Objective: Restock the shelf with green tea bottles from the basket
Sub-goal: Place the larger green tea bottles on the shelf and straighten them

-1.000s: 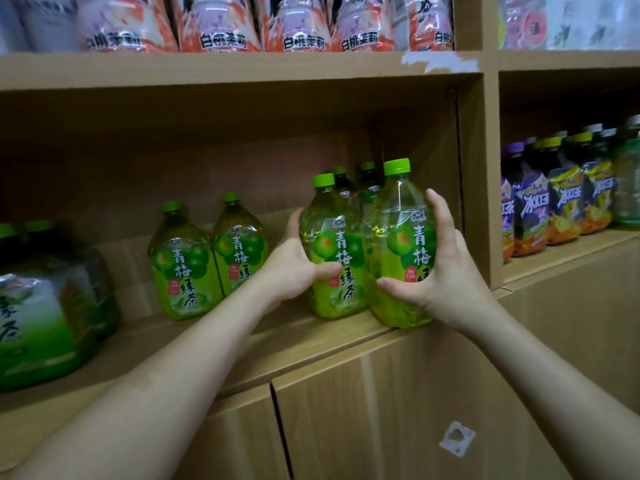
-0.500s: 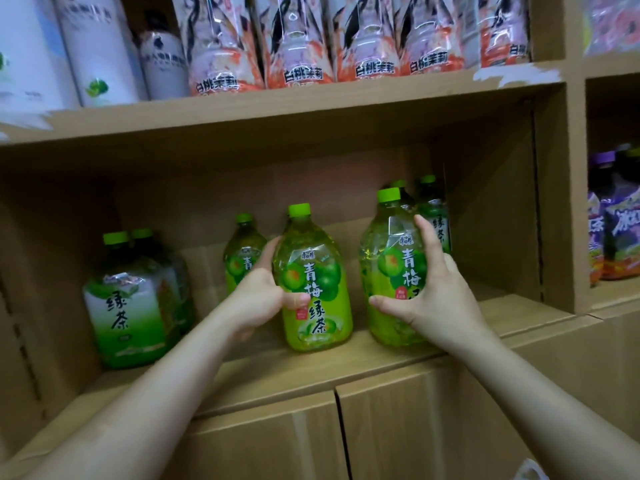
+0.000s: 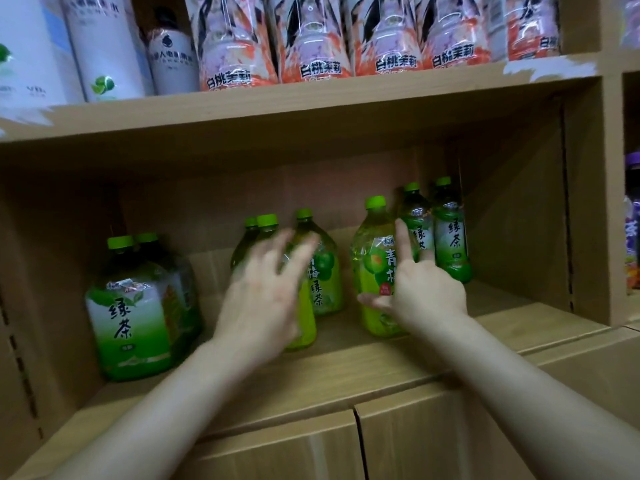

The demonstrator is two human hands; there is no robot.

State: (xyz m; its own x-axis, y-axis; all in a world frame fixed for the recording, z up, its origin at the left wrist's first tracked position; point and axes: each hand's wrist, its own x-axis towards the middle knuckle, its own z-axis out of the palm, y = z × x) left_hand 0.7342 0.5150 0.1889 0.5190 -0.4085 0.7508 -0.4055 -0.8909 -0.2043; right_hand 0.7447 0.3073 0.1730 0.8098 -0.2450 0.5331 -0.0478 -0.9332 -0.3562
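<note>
Far left of the shelf (image 3: 346,362): two squat dark-green tea bottles (image 3: 131,317), upright, touching, well apart from both hands.

Centre-left: a cluster of plum green tea bottles. The front one (image 3: 304,320) stands upright on the board, mostly hidden behind the left hand (image 3: 258,306). That hand is blurred, fingers spread wide and apart; I cannot tell whether the palm touches the bottle, but the fingers are not wrapped round it. Judgement: this hand is letting go or nudging, not gripping. Just behind stand more green-capped bottles (image 3: 320,268), close together.

Centre-right: one plum green tea bottle (image 3: 372,271), upright, long axis vertical, near the front edge. The right hand (image 3: 422,292) cups its right flank, index finger raised along the label, thumb below across the front. A loose half-open hold, steadying rather than lifting.

Right rear: two slimmer green tea bottles (image 3: 450,237), upright, against the back corner, just behind the right hand's fingers.

Key relation: a clear gap lies between the left cluster and the right-hand bottle. Both bottles stand directly ahead of their hands, each hand nearest its own. Judgement: the next move is either closing that gap sideways or withdrawing for more stock. The basket is not in view. Risk: a sideways push high on the bottle could tip it.
</note>
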